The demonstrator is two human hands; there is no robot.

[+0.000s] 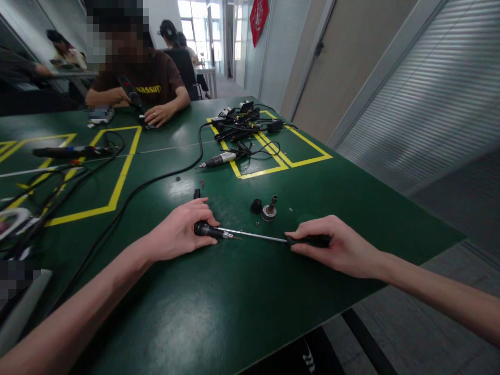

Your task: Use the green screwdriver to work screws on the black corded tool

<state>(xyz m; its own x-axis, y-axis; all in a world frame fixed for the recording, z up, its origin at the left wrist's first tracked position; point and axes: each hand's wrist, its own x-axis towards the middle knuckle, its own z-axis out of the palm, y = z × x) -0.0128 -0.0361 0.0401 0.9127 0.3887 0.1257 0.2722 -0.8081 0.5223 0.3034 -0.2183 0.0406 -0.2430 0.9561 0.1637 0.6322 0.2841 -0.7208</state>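
In my left hand, closed fingers and thumb grip a black cylindrical tool part with a thin metal tip pointing right. My right hand is wrapped round the black handle of a screwdriver. Its long metal shaft runs left, and its tip meets the black part at my left fingers; the exact contact is hidden. Just beyond the shaft stand a black ring-shaped cap and a round metal piece with an upright stem. A tiny screw lies near them.
A grey and black electric screwdriver lies beyond my hands, near a heap of black tools and cables. A long black cable crosses the green table. Opposite, a person in a brown shirt handles another tool.
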